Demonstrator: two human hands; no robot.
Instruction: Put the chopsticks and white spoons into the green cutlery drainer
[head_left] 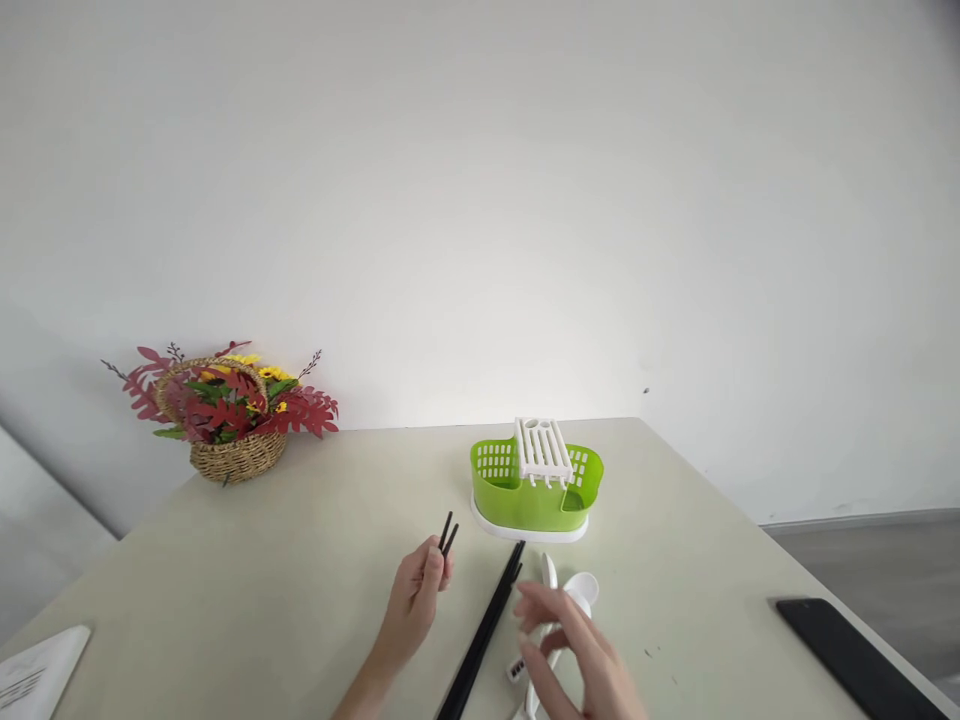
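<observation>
My left hand point(417, 592) is closed around a pair of thin black chopsticks point(449, 536), whose ends stick up above the fist. Several more black chopsticks point(484, 630) lie in a bundle on the table between my hands. Over some white spoons point(583, 587) hovers my right hand point(581, 655), its thumb and fingers apart with nothing visible between them; it hides part of the spoons. Beyond both hands stands a green utensil basket point(534, 508) with a white base and a slotted white rack point(543, 449) across its middle.
A wicker basket of artificial flowers point(238, 458) stands at the back left, against the wall. On the right edge of the table lies a black phone point(855, 650). A white printed object point(45, 665) is at the near left corner.
</observation>
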